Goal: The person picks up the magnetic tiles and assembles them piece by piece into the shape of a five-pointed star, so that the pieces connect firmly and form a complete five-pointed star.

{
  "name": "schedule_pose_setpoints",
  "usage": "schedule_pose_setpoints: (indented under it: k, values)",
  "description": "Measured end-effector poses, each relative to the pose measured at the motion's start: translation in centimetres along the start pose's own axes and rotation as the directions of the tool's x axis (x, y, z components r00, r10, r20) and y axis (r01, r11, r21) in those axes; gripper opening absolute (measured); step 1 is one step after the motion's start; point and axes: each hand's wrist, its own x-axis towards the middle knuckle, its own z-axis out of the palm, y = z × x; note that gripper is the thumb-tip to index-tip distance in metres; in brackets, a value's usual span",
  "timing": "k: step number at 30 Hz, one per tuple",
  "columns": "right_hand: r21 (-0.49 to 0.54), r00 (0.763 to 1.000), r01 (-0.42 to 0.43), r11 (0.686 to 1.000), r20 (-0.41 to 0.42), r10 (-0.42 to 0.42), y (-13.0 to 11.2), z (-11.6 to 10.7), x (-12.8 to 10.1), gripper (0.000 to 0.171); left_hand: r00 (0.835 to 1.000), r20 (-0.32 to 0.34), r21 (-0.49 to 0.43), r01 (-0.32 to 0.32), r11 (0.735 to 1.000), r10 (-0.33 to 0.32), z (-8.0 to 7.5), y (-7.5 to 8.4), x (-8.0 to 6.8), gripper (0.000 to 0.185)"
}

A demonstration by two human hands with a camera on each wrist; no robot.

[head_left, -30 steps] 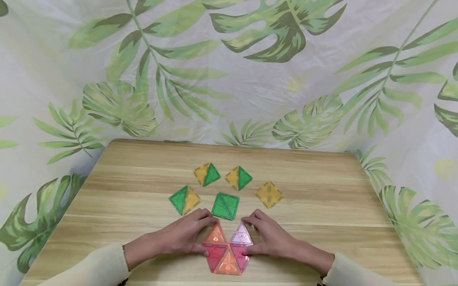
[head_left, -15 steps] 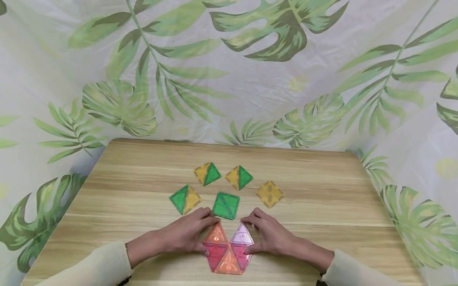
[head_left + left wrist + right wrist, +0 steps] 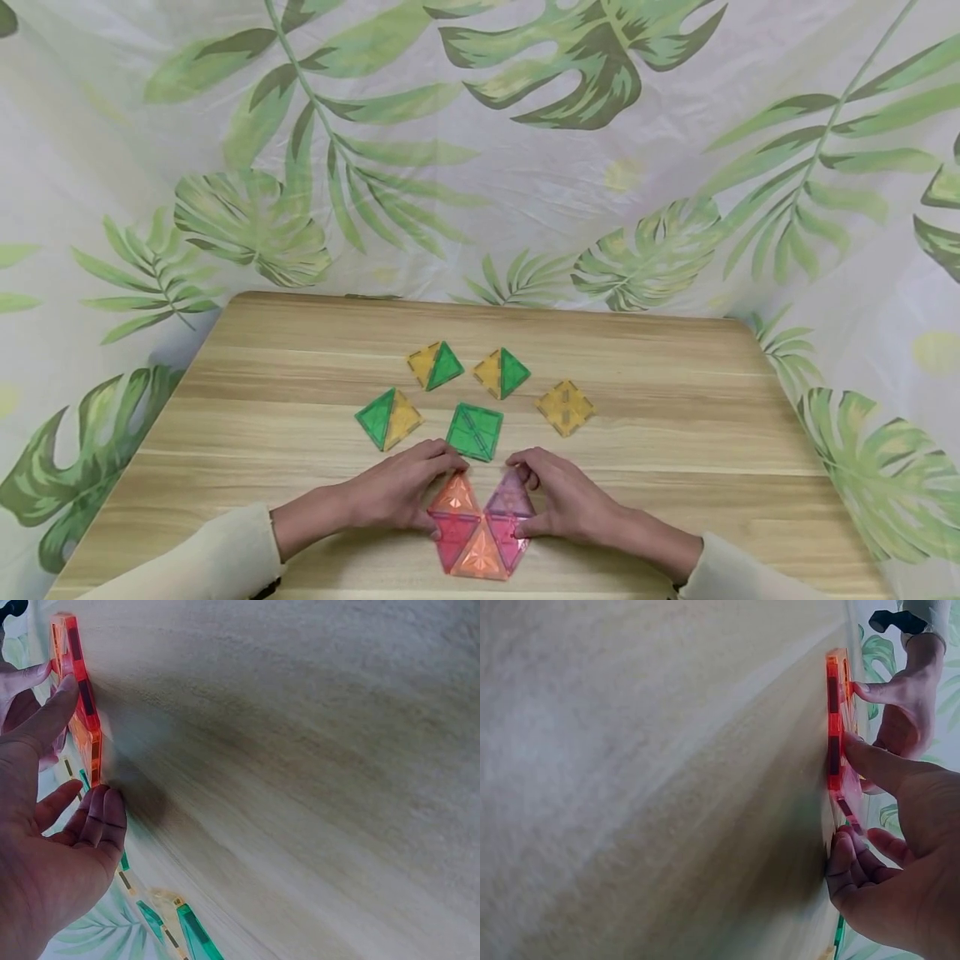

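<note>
Several triangular magnetic tiles lie joined near the table's front: an orange tile at upper left, red tiles at left and right, an orange tile between them, and a purple tile at upper right. My left hand holds the left side, thumb on the red tile, fingertips at the upper orange tile's tip. My right hand holds the right side, thumb on the red tile, fingers at the purple tile's tip. In the right wrist view the purple tile tilts up off the table.
Just beyond the hands lies a green square of two triangles. Green-and-yellow pairs sit at left and farther back; a yellow square lies at right. A leaf-print cloth hangs behind the wooden table.
The purple tile has lost its bright glare and looks darker, its tilt altered. My fingertips have shifted slightly at the upper tile tips; the left hand moved a little right.
</note>
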Motion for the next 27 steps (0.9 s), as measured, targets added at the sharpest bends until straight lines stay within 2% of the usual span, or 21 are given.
schedule_pose_setpoints:
  k: [5,9,14,17,20,24,27]
  values:
    - [0.016,1.0,0.02,1.0,-0.021,-0.02,0.06,0.2,-0.23,0.087,0.999,0.003,-0.001,-0.043,0.999,0.043,0.17,-0.24,-0.05,0.076]
    - [0.029,0.996,0.087,0.996,-0.04,-0.085,0.08,0.32,-0.3,0.083,0.997,-0.008,-0.005,-0.073,0.997,0.073,0.31,-0.43,0.04,0.075]
    - [0.138,0.993,0.112,0.984,-0.048,-0.106,0.22,0.43,-0.2,0.068,0.995,-0.021,-0.037,-0.097,0.995,0.097,0.38,-0.54,0.29,0.077]
    - [0.213,0.995,0.095,0.972,-0.044,-0.087,0.41,0.46,-0.17,0.059,0.995,-0.006,-0.089,-0.099,0.991,0.099,0.43,-0.57,0.39,0.076]
    - [0.239,0.994,0.104,0.965,-0.046,-0.096,0.64,0.53,-0.21,0.046,0.996,0.013,-0.136,-0.089,0.987,0.092,0.47,-0.57,0.42,0.072]
    - [0.299,0.988,0.153,0.942,-0.055,-0.143,0.89,0.58,-0.33,0.03,0.995,0.023,-0.182,-0.088,0.979,0.094,0.46,-0.68,0.42,0.067]
    - [0.353,0.987,0.162,0.922,-0.053,-0.153,0.94,0.57,-0.45,0.025,0.994,0.023,-0.211,-0.098,0.972,0.105,0.42,-0.84,0.46,0.064]
